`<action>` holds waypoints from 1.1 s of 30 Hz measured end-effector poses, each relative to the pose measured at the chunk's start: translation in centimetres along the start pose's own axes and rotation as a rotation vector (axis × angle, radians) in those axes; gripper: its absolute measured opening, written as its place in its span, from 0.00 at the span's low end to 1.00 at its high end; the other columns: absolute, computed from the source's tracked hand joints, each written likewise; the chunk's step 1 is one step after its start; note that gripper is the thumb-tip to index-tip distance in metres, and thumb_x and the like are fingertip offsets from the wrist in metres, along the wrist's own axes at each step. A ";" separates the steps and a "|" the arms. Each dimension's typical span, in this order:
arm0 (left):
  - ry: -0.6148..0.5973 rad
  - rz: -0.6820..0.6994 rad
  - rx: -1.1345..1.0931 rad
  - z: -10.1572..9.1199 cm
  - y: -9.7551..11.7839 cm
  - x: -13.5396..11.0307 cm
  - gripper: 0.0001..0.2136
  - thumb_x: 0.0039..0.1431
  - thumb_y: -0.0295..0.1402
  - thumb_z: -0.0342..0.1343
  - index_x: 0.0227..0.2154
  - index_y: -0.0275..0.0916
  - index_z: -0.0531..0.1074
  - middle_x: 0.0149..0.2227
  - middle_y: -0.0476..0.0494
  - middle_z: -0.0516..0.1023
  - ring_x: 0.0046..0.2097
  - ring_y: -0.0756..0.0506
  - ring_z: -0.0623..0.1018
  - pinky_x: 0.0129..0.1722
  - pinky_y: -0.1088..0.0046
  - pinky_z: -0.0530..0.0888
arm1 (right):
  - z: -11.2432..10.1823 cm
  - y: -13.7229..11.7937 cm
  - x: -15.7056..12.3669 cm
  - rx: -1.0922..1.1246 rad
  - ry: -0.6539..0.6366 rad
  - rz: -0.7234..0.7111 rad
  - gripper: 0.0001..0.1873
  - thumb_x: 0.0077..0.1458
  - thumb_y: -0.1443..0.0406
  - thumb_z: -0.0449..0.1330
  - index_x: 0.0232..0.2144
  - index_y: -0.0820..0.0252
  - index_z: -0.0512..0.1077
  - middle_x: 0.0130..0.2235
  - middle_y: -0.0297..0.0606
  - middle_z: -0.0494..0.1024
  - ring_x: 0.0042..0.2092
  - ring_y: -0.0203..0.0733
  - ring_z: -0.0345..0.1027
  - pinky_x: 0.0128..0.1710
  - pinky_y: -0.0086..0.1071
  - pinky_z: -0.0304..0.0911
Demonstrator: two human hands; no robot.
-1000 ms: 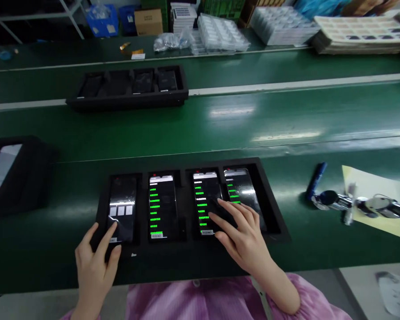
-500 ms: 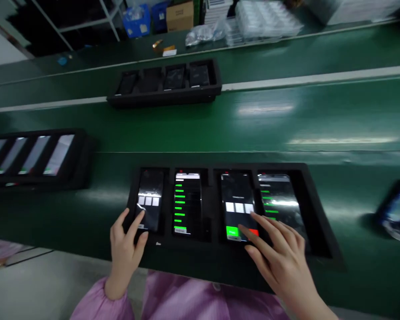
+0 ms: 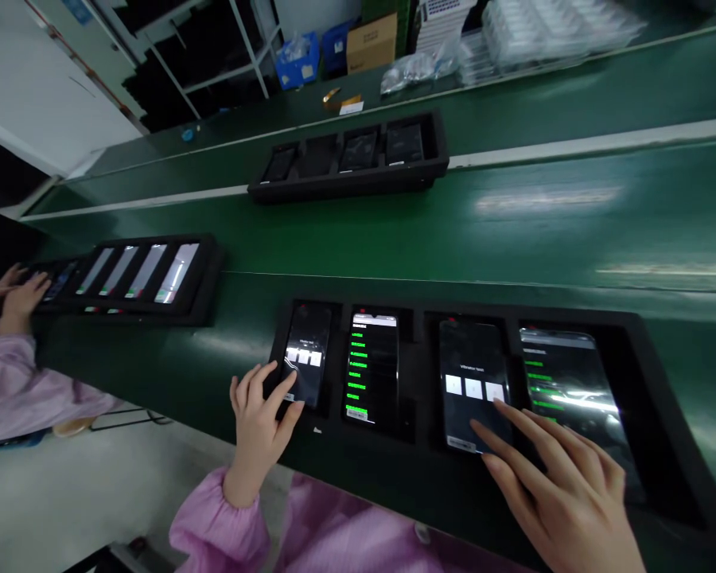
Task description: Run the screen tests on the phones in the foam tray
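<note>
A black foam tray (image 3: 418, 374) lies in front of me with several smartphones set in its slots. My left hand (image 3: 259, 422) is open, its index fingertip at the screen of the leftmost phone (image 3: 306, 358). My right hand (image 3: 564, 477) has its fingers spread over the third phone (image 3: 472, 358), fingertips at the screen. Both of these screens read "Vibrator test" above three white squares. Between them, the second phone (image 3: 373, 366) shows a list of green lines. A similar list glows on the rightmost phone (image 3: 566, 374), partly covered by my right hand.
To the left, another tray (image 3: 206, 294) holds several phones with pale screens; a co-worker's hands (image 3: 27, 294) are beyond it. A black tray (image 3: 346, 179) with dark phones stands across the green bench (image 3: 363, 235). Blue bins (image 3: 298, 62), a cardboard box (image 3: 371, 44) and clear plastic trays (image 3: 549, 36) line the back.
The view has swung left, bringing a co-worker's hands into sight. The green and red buttons on the third phone's screen are gone. Both my hands stay over the same phones.
</note>
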State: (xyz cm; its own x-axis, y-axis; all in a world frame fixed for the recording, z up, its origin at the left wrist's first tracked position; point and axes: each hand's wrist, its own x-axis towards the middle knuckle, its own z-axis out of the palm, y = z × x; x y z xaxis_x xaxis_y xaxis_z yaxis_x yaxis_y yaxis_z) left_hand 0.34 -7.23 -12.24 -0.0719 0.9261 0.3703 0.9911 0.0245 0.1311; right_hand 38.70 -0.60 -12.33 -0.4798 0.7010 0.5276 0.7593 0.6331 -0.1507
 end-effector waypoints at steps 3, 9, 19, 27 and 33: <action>-0.014 0.032 0.001 0.0 0.8 1.9 0.17 0.73 0.44 0.53 0.56 0.47 0.79 0.63 0.35 0.72 0.66 0.32 0.67 0.70 0.36 0.52 | -0.1 -0.1 0.1 -0.010 0.002 0.008 0.14 0.72 0.61 0.54 0.48 0.57 0.79 0.55 0.49 0.79 0.54 0.60 0.72 0.52 0.54 0.61; -0.033 0.115 0.008 -0.1 3.4 3.2 0.21 0.72 0.48 0.53 0.60 0.45 0.76 0.64 0.34 0.72 0.67 0.32 0.65 0.72 0.37 0.47 | -0.1 -0.2 -0.1 0.007 -0.007 0.058 0.15 0.73 0.61 0.54 0.46 0.56 0.81 0.55 0.48 0.80 0.54 0.58 0.73 0.53 0.53 0.60; -0.146 0.210 -0.071 0.0 6.9 2.6 0.24 0.72 0.52 0.51 0.65 0.49 0.71 0.67 0.39 0.69 0.69 0.36 0.64 0.75 0.44 0.38 | 0.3 0.3 -1.0 0.035 -0.039 0.093 0.14 0.71 0.59 0.57 0.48 0.51 0.82 0.57 0.43 0.80 0.57 0.55 0.72 0.58 0.52 0.58; -0.167 0.271 -0.042 -0.3 6.9 0.6 0.23 0.71 0.49 0.54 0.63 0.49 0.73 0.65 0.39 0.71 0.70 0.35 0.62 0.75 0.44 0.34 | 0.0 -0.1 -0.1 0.009 0.010 0.059 0.12 0.70 0.63 0.58 0.45 0.56 0.82 0.55 0.46 0.81 0.54 0.55 0.73 0.55 0.51 0.59; -0.115 0.313 -0.038 0.2 7.1 0.6 0.22 0.71 0.49 0.53 0.62 0.49 0.75 0.64 0.37 0.71 0.68 0.35 0.64 0.75 0.44 0.35 | -0.3 -0.9 0.3 0.077 0.018 0.168 0.12 0.72 0.61 0.57 0.45 0.53 0.82 0.54 0.41 0.82 0.55 0.51 0.73 0.57 0.49 0.58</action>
State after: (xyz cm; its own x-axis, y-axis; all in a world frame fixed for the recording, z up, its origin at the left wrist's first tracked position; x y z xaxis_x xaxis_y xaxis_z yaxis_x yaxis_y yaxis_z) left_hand 7.39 -6.46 -11.25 0.2505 0.9230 0.2920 0.9580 -0.2798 0.0625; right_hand 37.98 -1.04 -11.76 -0.3405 0.7933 0.5048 0.7919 0.5314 -0.3010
